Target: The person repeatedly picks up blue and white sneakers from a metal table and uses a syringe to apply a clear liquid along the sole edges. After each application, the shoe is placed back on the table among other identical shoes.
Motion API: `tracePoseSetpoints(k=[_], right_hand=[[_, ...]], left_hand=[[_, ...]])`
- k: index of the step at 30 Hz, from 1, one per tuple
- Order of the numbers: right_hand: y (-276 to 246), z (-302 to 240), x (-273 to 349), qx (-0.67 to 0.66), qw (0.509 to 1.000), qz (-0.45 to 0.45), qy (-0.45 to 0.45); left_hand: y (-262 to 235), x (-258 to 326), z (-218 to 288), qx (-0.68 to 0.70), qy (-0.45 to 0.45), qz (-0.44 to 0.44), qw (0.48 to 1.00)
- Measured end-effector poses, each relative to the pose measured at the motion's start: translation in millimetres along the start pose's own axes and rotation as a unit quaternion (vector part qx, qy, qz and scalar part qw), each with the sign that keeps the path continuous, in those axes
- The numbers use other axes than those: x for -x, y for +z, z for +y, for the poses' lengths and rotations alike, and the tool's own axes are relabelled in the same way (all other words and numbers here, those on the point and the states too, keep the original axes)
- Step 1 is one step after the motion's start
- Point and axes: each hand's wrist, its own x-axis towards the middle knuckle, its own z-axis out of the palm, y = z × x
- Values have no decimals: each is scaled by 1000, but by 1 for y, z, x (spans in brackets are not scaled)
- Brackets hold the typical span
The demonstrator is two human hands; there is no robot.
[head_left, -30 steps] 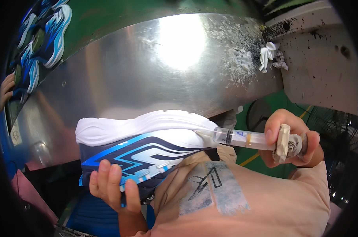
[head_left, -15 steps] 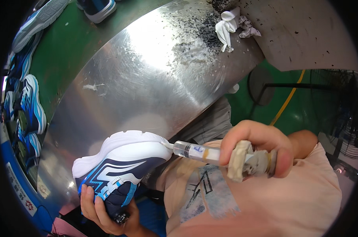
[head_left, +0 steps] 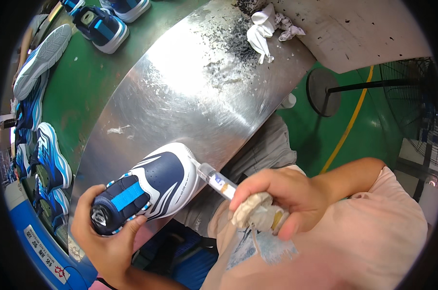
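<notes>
My left hand (head_left: 107, 237) is wrapped round the heel end of a navy and white sneaker (head_left: 166, 175) with light blue trim. The sneaker is tilted, its upper turned toward me and its toe pointing up and right. In my right hand (head_left: 289, 195) is a clear syringe (head_left: 219, 181), the fingers closed round its rear end, which is thickly wrapped in off-white material. The syringe's tip meets the edge of the white sole at the toe, though whether it touches is hard to tell.
Below the sneaker lies a shiny metal table (head_left: 180, 104) with dark residue and a crumpled white cloth (head_left: 261, 31) at its far end. More sneakers (head_left: 52, 154) line the left side on a green surface. A black fan stand (head_left: 368, 87) stands at right.
My left hand has turned the sneaker so its upper and toe face me more. The syringe has moved left and up along the sole edge with my right hand.
</notes>
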Motion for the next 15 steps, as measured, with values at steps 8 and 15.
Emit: tracePoseSetpoints(k=[8,15], right_hand=[[-25,-3,-3,124,985,41,-110],[-30,8,-105,14,998,59,18]], left_hand=[[-8,-18,-4,-63,146,-17,987],[19,64,-40,-190,282,142,930]])
